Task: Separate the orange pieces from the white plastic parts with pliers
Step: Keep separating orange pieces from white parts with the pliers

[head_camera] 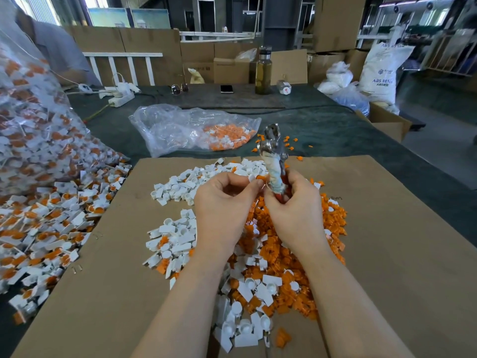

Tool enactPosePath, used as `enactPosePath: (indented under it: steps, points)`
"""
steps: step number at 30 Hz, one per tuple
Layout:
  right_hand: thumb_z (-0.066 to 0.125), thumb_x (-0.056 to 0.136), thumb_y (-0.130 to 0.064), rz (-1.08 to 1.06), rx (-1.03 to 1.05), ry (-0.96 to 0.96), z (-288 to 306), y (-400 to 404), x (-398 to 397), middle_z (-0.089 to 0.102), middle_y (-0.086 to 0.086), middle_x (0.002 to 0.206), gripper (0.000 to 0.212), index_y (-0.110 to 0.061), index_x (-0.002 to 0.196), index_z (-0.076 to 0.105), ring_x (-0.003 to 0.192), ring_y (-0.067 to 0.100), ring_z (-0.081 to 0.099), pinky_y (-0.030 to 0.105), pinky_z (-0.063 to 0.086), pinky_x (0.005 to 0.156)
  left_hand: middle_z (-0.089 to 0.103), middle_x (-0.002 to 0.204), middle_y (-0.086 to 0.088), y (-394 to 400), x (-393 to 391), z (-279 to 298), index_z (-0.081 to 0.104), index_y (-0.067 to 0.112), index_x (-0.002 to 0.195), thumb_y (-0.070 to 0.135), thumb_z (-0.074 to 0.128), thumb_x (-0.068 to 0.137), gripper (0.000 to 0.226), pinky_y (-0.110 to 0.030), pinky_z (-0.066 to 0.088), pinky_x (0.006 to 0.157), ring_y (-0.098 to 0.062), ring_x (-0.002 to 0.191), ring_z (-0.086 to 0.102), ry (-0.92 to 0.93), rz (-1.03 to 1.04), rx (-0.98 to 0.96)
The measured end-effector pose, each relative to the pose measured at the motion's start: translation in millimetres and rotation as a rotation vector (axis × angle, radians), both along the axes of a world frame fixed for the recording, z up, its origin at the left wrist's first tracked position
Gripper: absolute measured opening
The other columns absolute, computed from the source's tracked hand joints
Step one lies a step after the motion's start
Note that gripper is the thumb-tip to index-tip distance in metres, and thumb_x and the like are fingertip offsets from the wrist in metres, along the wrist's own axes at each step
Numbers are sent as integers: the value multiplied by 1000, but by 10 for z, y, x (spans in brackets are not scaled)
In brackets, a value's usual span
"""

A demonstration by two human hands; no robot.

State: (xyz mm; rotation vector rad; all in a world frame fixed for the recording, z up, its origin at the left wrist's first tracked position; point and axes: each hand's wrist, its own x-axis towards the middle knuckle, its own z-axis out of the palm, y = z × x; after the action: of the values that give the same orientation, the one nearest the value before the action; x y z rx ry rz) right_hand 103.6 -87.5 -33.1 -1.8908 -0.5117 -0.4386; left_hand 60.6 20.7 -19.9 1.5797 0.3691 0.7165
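Both forearms come up from the bottom edge, hands meeting over the middle of the cardboard (387, 228). Right hand (294, 202) is wrapped around the cloth-taped handles of the pliers (273, 156), which stand nearly upright with the shiny head pointing away toward the far side. Left hand (224, 200) pinches a small white part (254, 177) with orange in it between thumb and fingertips, right beside the plier handles. Under the wrists sits a heap of orange pieces (284, 254) mixed with some white ones, and white parts (175, 187) are piled just left of the hands. Off the cardboard's left edge there's a big spill of unsorted parts (46, 228) coming out of a clear bag (38, 138). Another bag (191, 127), mostly flat with some orange and white bits inside, lies on the dark worktop (322, 125) beyond. Further back: sunglasses (180, 88), a phone (226, 88), a bottle (263, 71).
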Motion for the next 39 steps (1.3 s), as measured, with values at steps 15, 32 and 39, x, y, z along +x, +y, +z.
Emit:
enactPosePath:
  steps: [15, 32, 39]
  points:
    - [67, 89, -26, 122, 60, 123, 76, -73, -11, 67, -10, 79, 8, -22, 96, 66, 75, 3, 63, 14, 47, 62, 73, 66, 4, 127, 2, 22, 68, 14, 77, 10, 76, 85, 12, -19, 56, 64, -11, 66, 72, -65, -31, -105]
    - [65, 91, -29, 41, 144, 85, 62, 17, -40, 62, -15, 65, 12, -17, 93, 65, 63, 2, 59, 13, 44, 53, 70, 71, 13, -5, 17, -66, 66, 30, 72, 24, 79, 83, 18, -19, 54, 60, -3, 64, 64, -67, 7, 149]
    - [66, 90, -29, 120, 50, 111, 90, -66, -15, 61, -19, 68, 9, -21, 94, 64, 64, -1, 56, 11, 42, 57, 73, 74, 0, 61, 26, -68, 67, 21, 76, 17, 77, 85, 14, -29, 58, 68, -17, 73, 71, -56, -27, 54]
